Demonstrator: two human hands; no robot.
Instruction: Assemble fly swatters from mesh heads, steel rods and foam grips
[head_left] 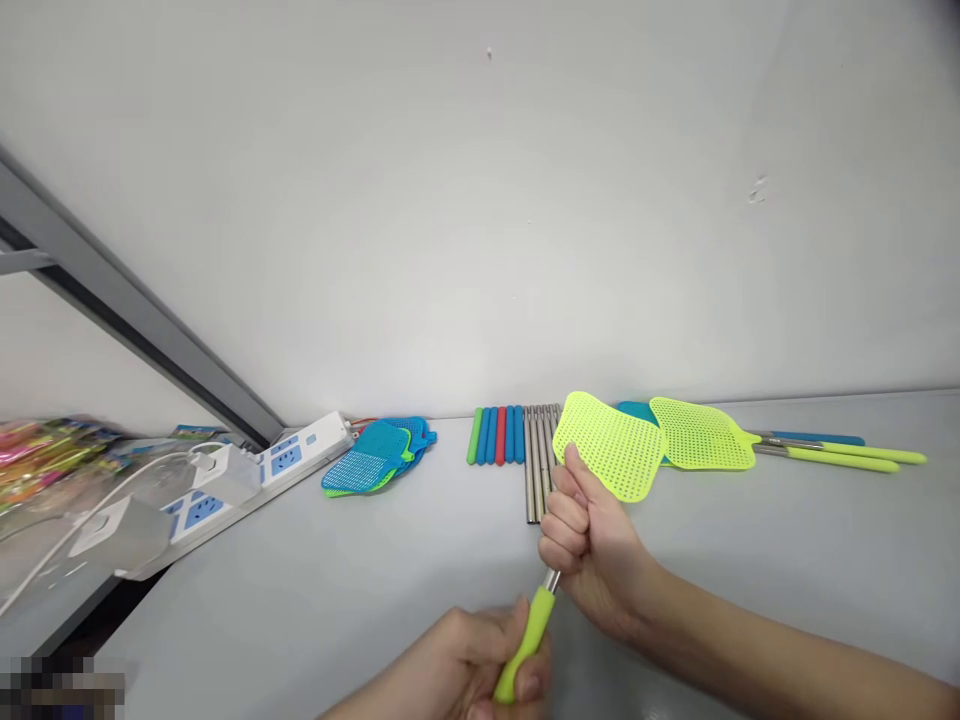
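Open grey tabletop (315, 600) with clutter only along the back wall

Behind the row of steel rods with coloured foam grips (517, 445): wall. To its left, blue mesh swatter heads (375, 460) and a white power strip (255, 475); to its right, finished yellow-green swatters (720, 437). In front of it lies bare surface.

On the table (750, 560), a power strip (255, 475) lies far left, swatter heads (379, 456) right of it, then handles (517, 445), with 2 swatters (750, 440) far right along the wall (480, 200).

Head camera looks forward and down, close over table (750, 560) toward wall (480, 200)
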